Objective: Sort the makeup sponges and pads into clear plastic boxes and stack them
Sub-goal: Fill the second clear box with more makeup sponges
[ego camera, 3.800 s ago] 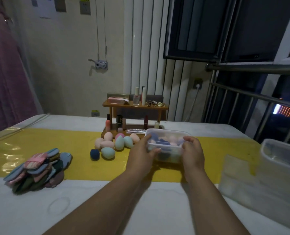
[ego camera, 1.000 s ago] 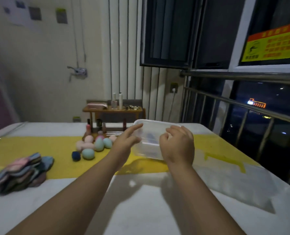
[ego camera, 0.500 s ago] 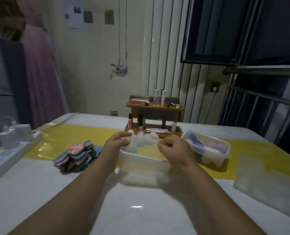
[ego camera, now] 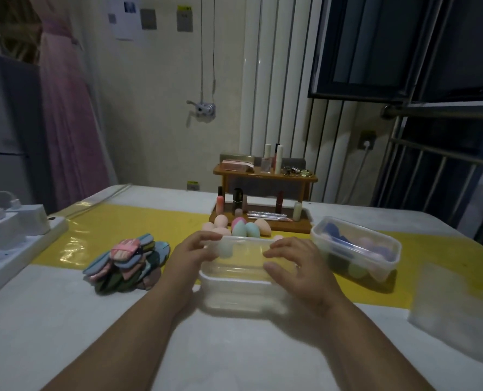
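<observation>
An empty clear plastic box [ego camera: 241,289] rests on the white table in front of me. My left hand [ego camera: 191,256] grips its left rim and my right hand [ego camera: 298,268] holds its right side, fingers over the top edge. To the right stands a second clear box [ego camera: 356,251] holding several sponges. Loose egg-shaped makeup sponges [ego camera: 241,228] in pink and teal lie just behind the empty box. A pile of flat coloured pads [ego camera: 128,262] lies to the left.
A wooden cosmetics shelf [ego camera: 264,193] with bottles stands at the back on the yellow runner [ego camera: 138,224]. A white power strip with plugs [ego camera: 11,241] sits at the left edge. Translucent lids or boxes [ego camera: 457,306] lie at the right. Window bars are to the right.
The filled box now stands at the right. An empty box has been brought to the table in front of me and lowered between both hands. My view swung left, then steadied.
</observation>
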Tool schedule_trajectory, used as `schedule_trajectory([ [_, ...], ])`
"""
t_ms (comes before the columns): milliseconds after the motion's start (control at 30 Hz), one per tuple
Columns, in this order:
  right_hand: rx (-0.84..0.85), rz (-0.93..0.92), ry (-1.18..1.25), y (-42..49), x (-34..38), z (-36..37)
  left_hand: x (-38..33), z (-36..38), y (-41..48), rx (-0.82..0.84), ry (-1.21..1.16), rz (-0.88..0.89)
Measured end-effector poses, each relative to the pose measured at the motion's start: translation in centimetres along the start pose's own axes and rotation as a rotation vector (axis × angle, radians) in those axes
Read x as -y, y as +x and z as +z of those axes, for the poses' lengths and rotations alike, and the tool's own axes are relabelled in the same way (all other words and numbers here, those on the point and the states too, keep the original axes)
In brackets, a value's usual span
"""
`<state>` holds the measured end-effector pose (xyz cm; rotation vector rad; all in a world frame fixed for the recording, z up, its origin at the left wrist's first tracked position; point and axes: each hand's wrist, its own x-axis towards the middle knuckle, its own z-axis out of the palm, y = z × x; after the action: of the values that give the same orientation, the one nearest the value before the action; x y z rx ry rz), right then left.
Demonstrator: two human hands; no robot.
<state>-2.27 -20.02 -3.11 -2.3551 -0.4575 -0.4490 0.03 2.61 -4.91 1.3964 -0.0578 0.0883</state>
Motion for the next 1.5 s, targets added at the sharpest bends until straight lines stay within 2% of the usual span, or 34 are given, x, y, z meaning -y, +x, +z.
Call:
schedule_trajectory([
  [133,0.272,0.010,-0.216,0.3,1.3,-1.0,0.3,-0.2,0.2,-0.050,0.037,0.004],
  [200,0.284,0.000,-0.315,0.3,1.8,-0.8,0.3,-0.6,-0.3,0.028,0.074,0.024],
  [300,0.159,-0.095,-0.342,-0.1,1.5,-0.6,0.0,-0.9,-0.7,0.191,0.273,0.166],
  [367,0.031,-0.188,-0.274,-0.4,1.0,-0.5,-0.4,-0.9,-0.9,0.224,0.333,0.208],
  [467,-0.180,-0.276,-0.150,-0.5,0.7,-0.5,-0.8,-0.7,-1.0,0.138,0.354,0.284],
  [567,-0.272,-0.339,-0.215,-0.2,0.6,-0.2,-0.9,-0.5,-1.1,0.022,0.525,0.483],
  [800,-0.383,-0.460,-0.353,-0.1,0.8,-0.5,-1.0,-0.3,-0.9,-0.153,0.824,0.906],
  [933,-0.411,-0.508,-0.426,-0.1,1.5,-0.5,-1.3,-0.6,-0.7,-0.223,0.954,1.021],
  [1100,-0.503,-0.575,-0.407,-0.1,1.6,-0.3,-1.3,-0.2,-0.8,-0.253,0.969,1.031],
  [1233,-0.574,-0.564,-0.369,-0.1,1.3,-0.3,-1.1,0.3,-0.8,-0.248,0.877,1.018],
  [1300,-0.591,-0.526,-0.338,-0.1,1.3,-0.3,-1.0,0.3,-1.0,-0.226,0.708,0.941],
  [1433,-0.587,-0.447,-0.272,-0.2,1.2,-0.5,-0.7,0.0,-1.1,-0.234,0.292,0.667],
  [1500,-0.574,-0.443,-0.257,-0.2,1.2,-0.2,-0.5,0.0,-0.8,-0.177,0.143,0.555],
])
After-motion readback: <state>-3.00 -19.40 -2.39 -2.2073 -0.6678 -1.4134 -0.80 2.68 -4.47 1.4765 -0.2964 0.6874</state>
